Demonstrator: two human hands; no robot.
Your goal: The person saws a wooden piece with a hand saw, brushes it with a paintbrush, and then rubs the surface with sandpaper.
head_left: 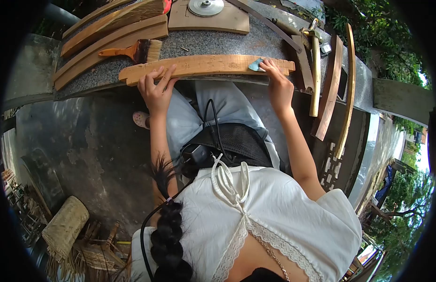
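A long, slightly curved wooden piece (204, 65) lies along the near edge of the grey stone slab (222, 43). Toward its left end, my left hand (157, 89) grips it, with the fingertips on its upper face and the thumb at the near side. My right hand (278, 84) presses a small light-blue piece (256, 65), perhaps sandpaper, onto the wood near its right end. Just behind my left hand, a brush (133, 50) with an orange handle and pale bristles rests on the slab.
Curved wooden pieces (109, 42) lie at the back left. A board (208, 21) bears a metal disc (206, 6). A hammer (315, 70) and more strips (329, 89) stick out over the slab's right edge. A woven roll (66, 228) stands at lower left.
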